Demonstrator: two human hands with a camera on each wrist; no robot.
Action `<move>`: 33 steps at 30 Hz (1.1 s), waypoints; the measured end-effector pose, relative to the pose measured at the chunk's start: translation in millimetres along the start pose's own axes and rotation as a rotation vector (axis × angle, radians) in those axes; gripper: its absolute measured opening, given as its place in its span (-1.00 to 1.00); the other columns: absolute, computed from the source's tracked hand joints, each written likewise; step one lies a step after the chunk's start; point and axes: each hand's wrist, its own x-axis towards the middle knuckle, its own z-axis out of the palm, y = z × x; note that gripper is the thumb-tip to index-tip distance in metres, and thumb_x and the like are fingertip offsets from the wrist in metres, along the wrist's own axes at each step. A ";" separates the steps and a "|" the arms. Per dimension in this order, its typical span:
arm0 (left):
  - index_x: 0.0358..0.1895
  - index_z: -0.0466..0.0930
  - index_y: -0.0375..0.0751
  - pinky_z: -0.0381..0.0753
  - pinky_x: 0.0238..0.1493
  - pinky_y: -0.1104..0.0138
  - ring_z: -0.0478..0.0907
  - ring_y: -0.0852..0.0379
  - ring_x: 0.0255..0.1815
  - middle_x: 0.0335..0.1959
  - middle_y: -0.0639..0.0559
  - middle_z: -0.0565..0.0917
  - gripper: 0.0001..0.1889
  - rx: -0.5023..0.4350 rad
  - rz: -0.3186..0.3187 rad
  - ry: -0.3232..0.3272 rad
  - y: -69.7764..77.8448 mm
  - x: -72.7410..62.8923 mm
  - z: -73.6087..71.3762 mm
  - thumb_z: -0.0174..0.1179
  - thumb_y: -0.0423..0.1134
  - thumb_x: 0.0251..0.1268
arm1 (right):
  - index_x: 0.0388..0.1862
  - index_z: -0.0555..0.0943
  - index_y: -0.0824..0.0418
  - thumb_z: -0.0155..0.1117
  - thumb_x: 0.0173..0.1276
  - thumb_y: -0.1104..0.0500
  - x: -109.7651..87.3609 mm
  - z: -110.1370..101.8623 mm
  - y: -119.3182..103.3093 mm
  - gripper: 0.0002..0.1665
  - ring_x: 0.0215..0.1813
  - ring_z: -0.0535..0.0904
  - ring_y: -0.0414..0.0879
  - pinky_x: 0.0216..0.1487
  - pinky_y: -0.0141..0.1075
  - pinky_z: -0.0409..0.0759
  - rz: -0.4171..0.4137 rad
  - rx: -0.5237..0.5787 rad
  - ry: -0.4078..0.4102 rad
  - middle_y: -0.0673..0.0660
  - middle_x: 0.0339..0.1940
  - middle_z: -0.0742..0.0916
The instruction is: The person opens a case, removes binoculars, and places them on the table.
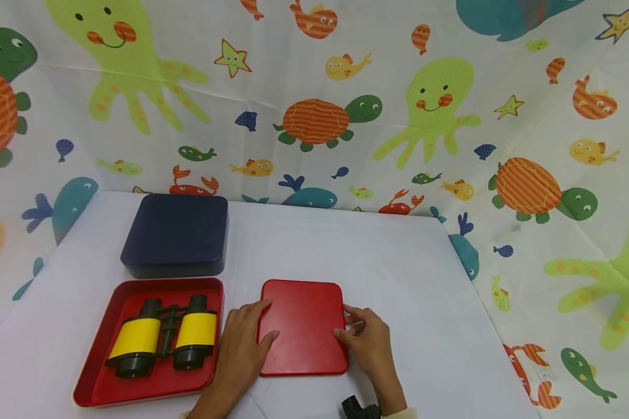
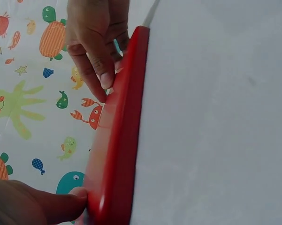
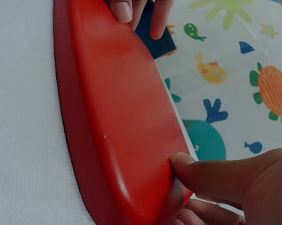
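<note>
A flat red square tin [image 1: 303, 329] with rounded corners lies on the white table between my hands. My left hand [image 1: 243, 337] holds its left edge, thumb and index finger spread along the rim. On the opposite edge my right hand [image 1: 369, 337] grips with the thumb on top and the other fingers at the side. In the left wrist view, the left thumb [image 2: 65, 204] touches the tin's near end. The right wrist view shows the right thumb [image 3: 183, 161] pressed on the red top, with fingers partly hidden under the rim.
Left of my left hand, a red tray [image 1: 91, 381] holds black-and-yellow binoculars [image 1: 168, 334]. Behind it sits a dark navy box [image 1: 178, 233]. A cloth printed with sea animals [image 1: 314, 122] hangs behind the white table [image 1: 424, 302]. A black device [image 1: 359, 408] is at my right wrist.
</note>
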 end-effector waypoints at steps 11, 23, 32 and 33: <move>0.50 0.53 -0.01 0.82 0.02 -0.04 0.48 -0.16 0.31 0.51 -0.19 0.52 -0.15 -0.057 0.050 0.002 17.5 -10.7 -21.9 0.66 -0.18 0.04 | 0.22 0.77 0.06 0.67 0.20 0.21 -5.0 8.6 -14.8 -0.43 -0.27 0.68 -0.17 -0.30 -0.40 0.70 -0.074 0.047 0.204 0.06 -0.04 0.77; 0.36 0.64 0.27 0.79 0.07 0.02 0.51 0.21 0.18 0.23 0.24 0.66 -0.30 -0.125 0.179 0.091 30.8 -23.0 -90.4 0.64 -0.21 0.10 | 0.19 0.76 -0.15 0.69 0.21 0.18 -13.5 22.9 -69.9 -0.43 -0.22 0.69 -0.01 -0.20 -0.29 0.75 -0.253 0.196 0.139 0.10 -0.04 0.77; 0.39 0.63 0.13 0.83 0.00 0.09 0.59 0.02 0.13 0.26 -0.02 0.65 -0.28 -0.042 0.105 0.178 -9.1 -26.5 -138.2 0.65 -0.15 0.09 | 0.21 0.72 -0.28 0.67 0.23 0.07 -21.4 42.5 -114.2 -0.43 -0.13 0.71 0.00 -0.15 -0.21 0.78 -0.397 0.294 -0.019 -0.18 -0.02 0.75; 0.39 0.63 0.11 0.81 0.02 0.31 0.58 0.01 0.11 0.24 -0.02 0.65 -0.29 -0.033 0.092 0.190 -13.3 -27.3 -142.2 0.65 -0.16 0.10 | 0.21 0.72 -0.27 0.66 0.24 0.05 -22.2 45.2 -118.2 -0.44 -0.13 0.71 -0.04 -0.14 -0.23 0.78 -0.413 0.283 -0.029 -0.17 -0.03 0.75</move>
